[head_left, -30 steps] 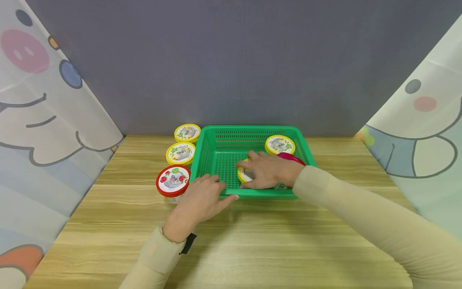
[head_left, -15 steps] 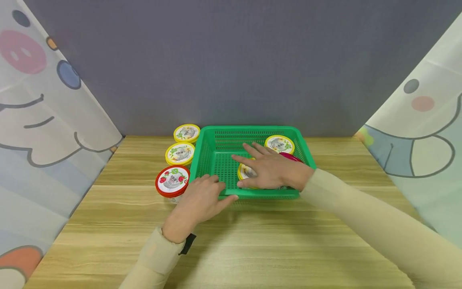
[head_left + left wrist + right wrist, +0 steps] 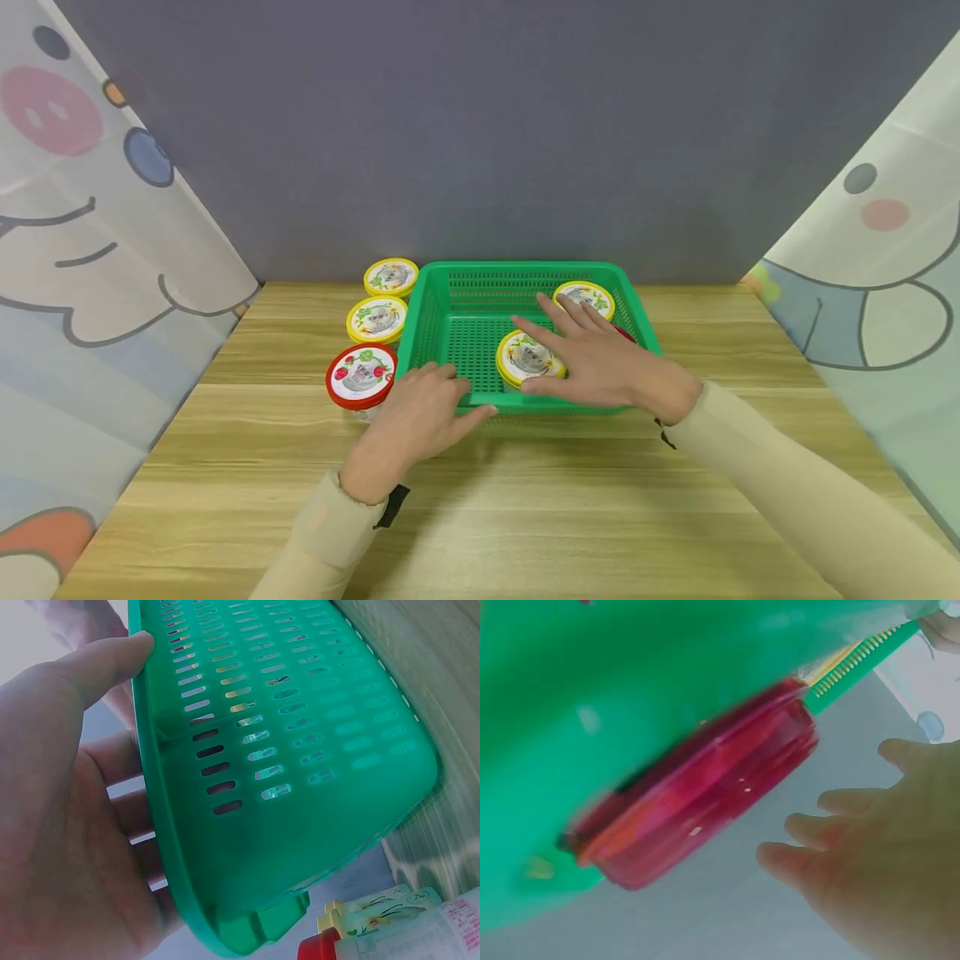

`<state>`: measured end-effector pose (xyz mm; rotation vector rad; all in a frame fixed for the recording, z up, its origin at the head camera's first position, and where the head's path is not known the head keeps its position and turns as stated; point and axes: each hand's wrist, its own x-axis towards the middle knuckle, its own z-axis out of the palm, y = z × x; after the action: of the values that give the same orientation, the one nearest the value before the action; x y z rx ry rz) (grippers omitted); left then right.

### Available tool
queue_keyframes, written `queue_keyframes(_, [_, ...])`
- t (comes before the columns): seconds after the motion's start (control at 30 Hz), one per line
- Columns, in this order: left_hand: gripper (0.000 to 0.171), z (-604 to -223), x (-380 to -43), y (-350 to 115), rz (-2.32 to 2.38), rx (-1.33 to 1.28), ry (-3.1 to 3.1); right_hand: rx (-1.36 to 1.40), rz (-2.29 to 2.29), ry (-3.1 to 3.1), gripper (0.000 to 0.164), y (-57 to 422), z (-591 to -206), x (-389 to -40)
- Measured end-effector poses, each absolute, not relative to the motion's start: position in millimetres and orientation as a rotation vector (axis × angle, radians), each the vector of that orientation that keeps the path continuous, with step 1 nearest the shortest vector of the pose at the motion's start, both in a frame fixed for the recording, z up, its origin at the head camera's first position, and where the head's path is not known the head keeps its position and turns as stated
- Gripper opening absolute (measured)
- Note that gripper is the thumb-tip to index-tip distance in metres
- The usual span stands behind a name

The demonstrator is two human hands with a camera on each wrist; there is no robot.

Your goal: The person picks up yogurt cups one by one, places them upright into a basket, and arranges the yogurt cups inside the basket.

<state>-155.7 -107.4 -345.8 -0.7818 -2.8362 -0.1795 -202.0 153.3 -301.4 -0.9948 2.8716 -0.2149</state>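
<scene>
A green plastic basket [image 3: 517, 399] stands on the table with a yellow-lidded tub [image 3: 528, 354] near its front and a second yellow-lidded tub [image 3: 582, 293] in its far right corner. My left hand [image 3: 416, 417] grips the front left rim, thumb outside and fingers over the inside, as the left wrist view of the basket wall [image 3: 247, 847] shows. Fingers spread, my right hand [image 3: 600, 358] hovers over the right half of the basket, its thumb overlapping the front tub's lid. Mostly hidden beneath it is a translucent magenta container [image 3: 705, 795], clearer in the right wrist view.
Left of the basket, a red-lidded tub [image 3: 362, 377] and two yellow-lidded tubs, a middle one [image 3: 377, 319] and a far one [image 3: 391, 276], stand in a row. A grey wall [image 3: 480, 133] rises behind the table [image 3: 480, 517], with cartoon-printed curtains on both sides.
My right hand has let go of the front yellow-lidded tub, spread its fingers and drawn back to the right, uncovering the lid. My left hand stays on the rim.
</scene>
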Motion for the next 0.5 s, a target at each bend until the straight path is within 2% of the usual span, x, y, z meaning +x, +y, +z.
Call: queue_keyframes(0.5, [0.047,-345.6,-155.8,-106.7,-0.175,-0.777,-2.837,-0.972,-0.448,2.947,0.086,188.8,-314.6,-188.4])
